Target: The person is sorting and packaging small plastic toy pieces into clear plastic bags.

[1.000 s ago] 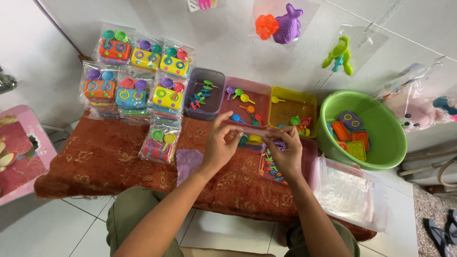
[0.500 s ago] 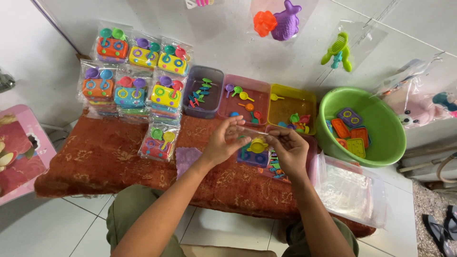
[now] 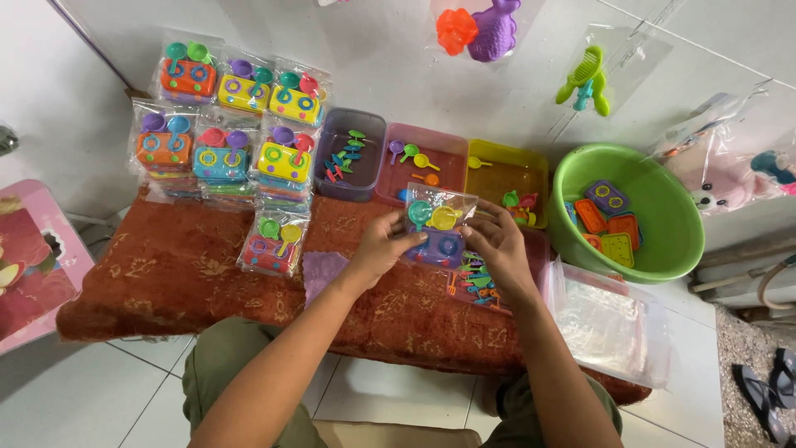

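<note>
Far left: seven clear plastic bags of colourful toy stove sets (image 3: 224, 116), filled and stacked in rows against the wall. Just nearer, an eighth finished bag with a red stove and green and yellow pans (image 3: 272, 241), lying alone on the rust-red patterned cloth over the tabletop (image 3: 157, 274), with a small purple textured plate (image 3: 319, 272) just beside it.

Centre, above the cloth's near half: a clear plastic bag holding a purple toy stove with green and yellow pans (image 3: 439, 228), gripped on both sides. Left hand (image 3: 383, 247) with fingers clenched on the bag's left edge; right hand (image 3: 497, 249) with fingers grasping its right edge. Bag apparently filled, mouth seemingly not yet pressed closed, though hard to tell. By that reading, eight bags done, a ninth in hand.

Plenty left, judging by the supplies: a purple plastic tub of tiny utensils (image 3: 348, 153), a pink tub of small pans (image 3: 423, 162), a yellow tub with a few pieces (image 3: 507, 174), loose utensils under the right hand. Further right, a green round plastic basin with several unpacked stove tops (image 3: 626, 211), and near right, a stack of empty clear bags (image 3: 609, 328).

Nothing blocking the finished stacks; open cloth at the left for setting down.
</note>
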